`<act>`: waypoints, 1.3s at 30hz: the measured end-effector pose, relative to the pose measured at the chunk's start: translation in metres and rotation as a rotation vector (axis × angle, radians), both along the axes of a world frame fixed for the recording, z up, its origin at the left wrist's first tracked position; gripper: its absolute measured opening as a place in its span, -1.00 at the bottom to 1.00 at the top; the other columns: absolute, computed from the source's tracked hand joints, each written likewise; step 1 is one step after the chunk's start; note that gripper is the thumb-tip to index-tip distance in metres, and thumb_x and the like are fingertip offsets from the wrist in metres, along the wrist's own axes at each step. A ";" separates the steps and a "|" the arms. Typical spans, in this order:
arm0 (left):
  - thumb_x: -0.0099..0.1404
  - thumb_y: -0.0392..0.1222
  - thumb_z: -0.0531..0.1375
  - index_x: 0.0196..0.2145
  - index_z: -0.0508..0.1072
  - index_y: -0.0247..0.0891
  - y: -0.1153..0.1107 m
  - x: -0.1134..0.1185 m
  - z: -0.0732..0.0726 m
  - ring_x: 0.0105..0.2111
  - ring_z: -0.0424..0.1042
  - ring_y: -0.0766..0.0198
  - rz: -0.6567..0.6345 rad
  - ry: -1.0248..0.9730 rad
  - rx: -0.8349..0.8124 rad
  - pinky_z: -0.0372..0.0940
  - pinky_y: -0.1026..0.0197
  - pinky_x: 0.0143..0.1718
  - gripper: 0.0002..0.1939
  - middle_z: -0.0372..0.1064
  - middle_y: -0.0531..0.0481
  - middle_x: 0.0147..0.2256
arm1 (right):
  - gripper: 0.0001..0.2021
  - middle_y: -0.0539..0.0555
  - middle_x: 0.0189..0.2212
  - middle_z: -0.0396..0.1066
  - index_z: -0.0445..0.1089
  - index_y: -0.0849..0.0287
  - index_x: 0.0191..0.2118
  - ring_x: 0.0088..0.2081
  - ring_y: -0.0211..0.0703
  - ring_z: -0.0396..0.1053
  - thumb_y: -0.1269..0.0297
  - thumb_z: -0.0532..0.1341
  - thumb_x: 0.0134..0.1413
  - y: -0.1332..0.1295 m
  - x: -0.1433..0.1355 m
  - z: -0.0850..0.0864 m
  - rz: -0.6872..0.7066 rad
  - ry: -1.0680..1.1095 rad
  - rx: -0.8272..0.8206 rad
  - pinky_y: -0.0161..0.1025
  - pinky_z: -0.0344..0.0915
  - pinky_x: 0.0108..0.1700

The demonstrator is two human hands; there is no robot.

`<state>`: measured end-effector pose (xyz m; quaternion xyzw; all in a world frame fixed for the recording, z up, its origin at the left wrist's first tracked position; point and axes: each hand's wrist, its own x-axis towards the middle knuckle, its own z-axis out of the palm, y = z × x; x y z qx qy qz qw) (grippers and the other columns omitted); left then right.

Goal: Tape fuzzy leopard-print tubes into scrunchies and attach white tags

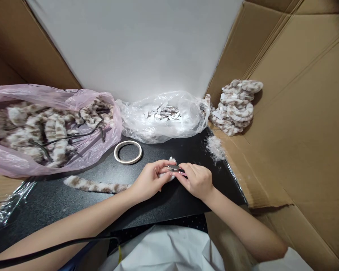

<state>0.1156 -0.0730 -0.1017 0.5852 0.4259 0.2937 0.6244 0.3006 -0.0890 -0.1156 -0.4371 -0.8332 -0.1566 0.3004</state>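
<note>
A fluffy white and brown fur strip (96, 185) lies across the black table at the left and runs behind my left wrist. My left hand (151, 178) pinches its far end, where white fur shows between and beyond the fingers. Dark metal pliers (173, 168) sit with their jaws at the fur end, close to my left fingertips. My right hand (196, 178) is closed around the pliers' handles, which my fingers mostly hide; a bit of pink shows there. What the jaws touch is too small to make out.
A roll of tape (128, 162) lies on the black table (101, 210). Behind it are a pink bag (117, 124) of fur strips and dark cords and a clear bag (192, 124) of small white-tipped pieces. Finished-looking fur bundles (237, 107) and loose fluff (215, 148) are beside the cardboard (293, 131).
</note>
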 end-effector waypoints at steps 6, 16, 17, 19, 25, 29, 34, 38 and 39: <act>0.20 -0.06 0.23 0.00 0.39 -0.32 0.002 0.000 -0.006 -0.62 0.16 0.44 -0.007 -0.034 -0.026 0.10 0.47 -0.74 -0.55 0.31 0.08 -0.54 | -0.75 0.02 -0.55 0.45 0.39 0.19 -0.30 -0.52 -0.25 0.39 0.13 0.11 0.27 0.002 0.001 -0.004 0.009 0.031 -0.029 -0.25 0.09 -0.46; 0.24 0.06 0.18 -0.10 0.47 -0.28 0.014 -0.010 -0.001 -0.50 0.24 0.33 -0.151 0.128 0.201 0.24 0.29 -0.47 -0.60 0.29 0.04 -0.49 | -0.82 0.03 -0.47 0.52 0.36 0.14 -0.32 -0.48 -0.21 0.47 0.15 0.16 0.19 -0.004 -0.001 -0.001 -0.052 0.404 -0.305 -0.34 0.25 -0.43; 0.24 0.06 0.19 -0.13 0.50 -0.26 0.015 -0.010 0.002 -0.41 0.29 0.27 -0.140 0.190 0.338 0.27 0.23 -0.35 -0.62 0.33 -0.01 -0.42 | -0.83 0.02 -0.48 0.51 0.36 0.13 -0.33 -0.47 -0.20 0.47 0.15 0.16 0.18 -0.006 -0.002 0.000 -0.064 0.463 -0.364 -0.35 0.26 -0.43; 0.24 0.06 0.19 -0.21 0.52 -0.23 0.016 -0.007 0.008 -0.20 0.31 0.14 -0.129 0.275 0.558 0.24 0.13 -0.10 -0.68 0.36 -0.09 -0.25 | -0.84 0.01 -0.49 0.49 0.34 0.13 -0.34 -0.47 -0.21 0.46 0.16 0.17 0.16 -0.009 -0.003 0.003 -0.081 0.567 -0.448 -0.35 0.27 -0.42; 0.41 0.06 -0.07 -0.43 0.35 -0.27 0.021 0.018 0.007 -0.39 0.29 0.26 -0.309 0.184 0.410 0.21 0.24 -0.31 -0.58 0.29 0.00 -0.43 | -0.80 -0.02 -0.58 0.40 0.32 0.15 -0.35 -0.54 -0.24 0.35 0.13 0.15 0.17 -0.008 0.000 -0.001 -0.103 0.791 -0.565 -0.33 0.24 -0.46; 0.43 0.06 -0.14 -0.49 0.19 -0.24 0.026 0.026 -0.006 -0.52 0.16 0.34 -0.329 0.123 0.389 0.13 0.27 -0.44 -0.57 0.14 0.09 -0.54 | -0.74 -0.04 -0.61 0.32 0.30 0.17 -0.39 -0.58 -0.29 0.25 0.08 0.15 0.17 -0.005 0.002 -0.008 -0.085 0.957 -0.662 -0.35 0.15 -0.52; 0.43 0.02 -0.17 -0.52 0.10 -0.22 0.029 0.026 -0.014 -0.51 0.05 0.34 -0.326 0.147 0.471 0.08 0.26 -0.44 -0.58 0.04 0.11 -0.54 | -0.74 -0.02 -0.57 0.34 0.28 0.17 -0.41 -0.53 -0.27 0.29 0.08 0.16 0.15 -0.004 0.001 -0.014 -0.030 1.077 -0.754 -0.34 0.18 -0.47; 0.43 -0.02 -0.17 -0.52 0.08 -0.22 0.029 0.026 -0.016 -0.50 0.04 0.34 -0.351 0.142 0.479 0.07 0.25 -0.43 -0.61 0.03 0.11 -0.53 | -0.75 -0.04 -0.60 0.31 0.29 0.15 -0.41 -0.50 -0.23 0.32 0.09 0.15 0.16 -0.004 -0.001 -0.015 -0.005 1.066 -0.760 -0.32 0.22 -0.43; 0.43 -0.02 -0.17 -0.52 0.08 -0.22 0.029 0.027 -0.016 -0.50 0.04 0.34 -0.353 0.143 0.477 0.07 0.25 -0.42 -0.61 0.03 0.11 -0.52 | -0.76 -0.05 -0.61 0.29 0.29 0.15 -0.41 -0.51 -0.23 0.32 0.09 0.15 0.16 -0.004 -0.001 -0.015 -0.004 1.060 -0.755 -0.31 0.22 -0.42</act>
